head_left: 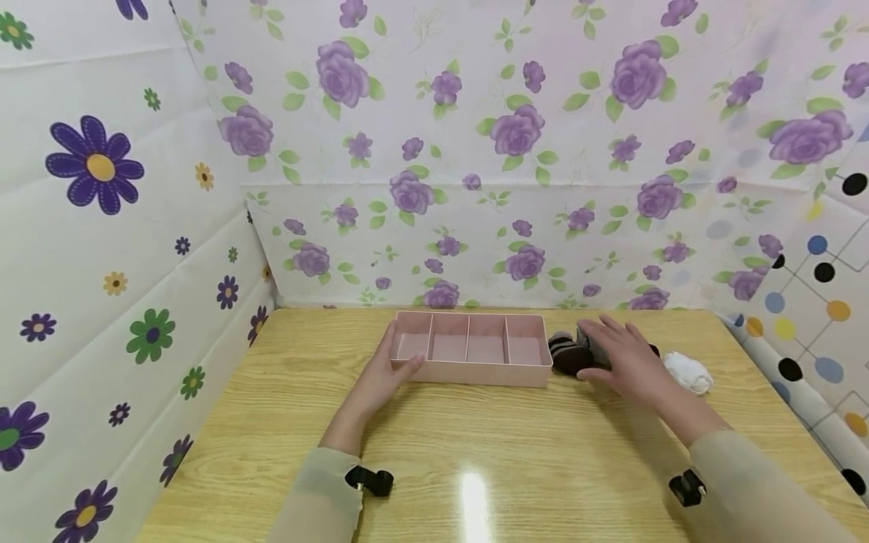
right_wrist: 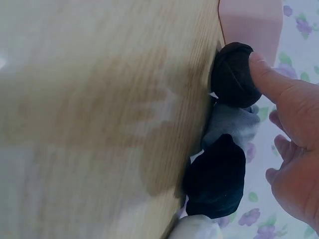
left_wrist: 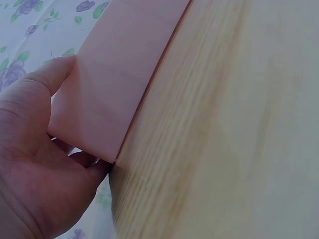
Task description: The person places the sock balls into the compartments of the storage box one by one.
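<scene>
A pink box (head_left: pixel 478 374) with several side-by-side compartments lies on the table, its compartments bare inside. My left hand (head_left: pixel 380 377) grips its left end, thumb over the front rim and fingers at the end wall. To the right of the box, rolled-up socks sit in a row: a dark striped one (head_left: pixel 570 357), a grey one (right_wrist: pixel 232 124), a black one (right_wrist: pixel 217 177) and a white one (head_left: pixel 688 372). Over the row hovers my right hand (head_left: pixel 630 363), fingers spread and partly hiding the middle socks. Its thumb touches or nearly touches the dark striped sock in the right wrist view.
The wooden table (head_left: pixel 434 437) extends toward me. A flowered sheet (head_left: pixel 475 249) hangs behind its back edge, with patterned sheets at the left (head_left: pixel 136 249) and right (head_left: pixel 824 317). Each forearm wears a black wrist camera (head_left: pixel 370 480).
</scene>
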A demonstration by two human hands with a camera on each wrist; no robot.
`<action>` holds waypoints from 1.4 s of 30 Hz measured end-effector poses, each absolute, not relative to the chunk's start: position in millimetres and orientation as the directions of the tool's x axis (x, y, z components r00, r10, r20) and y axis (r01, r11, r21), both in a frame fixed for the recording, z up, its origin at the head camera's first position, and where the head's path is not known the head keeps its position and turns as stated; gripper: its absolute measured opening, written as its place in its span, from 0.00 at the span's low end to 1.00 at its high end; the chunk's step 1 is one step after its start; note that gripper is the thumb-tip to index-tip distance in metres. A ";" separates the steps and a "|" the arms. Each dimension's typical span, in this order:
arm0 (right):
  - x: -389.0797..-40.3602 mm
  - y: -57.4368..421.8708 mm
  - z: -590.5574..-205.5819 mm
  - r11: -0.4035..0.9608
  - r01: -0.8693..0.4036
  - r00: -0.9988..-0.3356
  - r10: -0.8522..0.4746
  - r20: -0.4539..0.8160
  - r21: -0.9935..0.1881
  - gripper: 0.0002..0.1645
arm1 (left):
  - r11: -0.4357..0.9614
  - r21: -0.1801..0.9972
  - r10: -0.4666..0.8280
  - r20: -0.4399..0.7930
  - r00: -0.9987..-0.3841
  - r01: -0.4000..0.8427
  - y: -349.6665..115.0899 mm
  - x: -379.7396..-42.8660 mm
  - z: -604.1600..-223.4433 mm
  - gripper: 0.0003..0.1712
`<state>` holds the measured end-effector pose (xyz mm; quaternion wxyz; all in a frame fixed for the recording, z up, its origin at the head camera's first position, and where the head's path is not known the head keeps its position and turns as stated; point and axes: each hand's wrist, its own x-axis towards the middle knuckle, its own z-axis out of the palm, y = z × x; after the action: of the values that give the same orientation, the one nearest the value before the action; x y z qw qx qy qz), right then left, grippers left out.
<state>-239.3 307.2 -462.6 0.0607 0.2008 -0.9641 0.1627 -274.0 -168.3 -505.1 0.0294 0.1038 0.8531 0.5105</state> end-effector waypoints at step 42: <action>-258.7 290.4 -484.1 0.889 -0.419 -0.906 -0.399 0.141 -0.182 0.43 | 0.459 0.876 0.208 0.054 -0.977 0.146 -169.5 -275.3 -508.4 0.65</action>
<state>-258.7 290.4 -484.1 0.0498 0.2107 -0.9707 0.1044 -275.3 -169.5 -508.4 0.0303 0.1039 0.8535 0.5097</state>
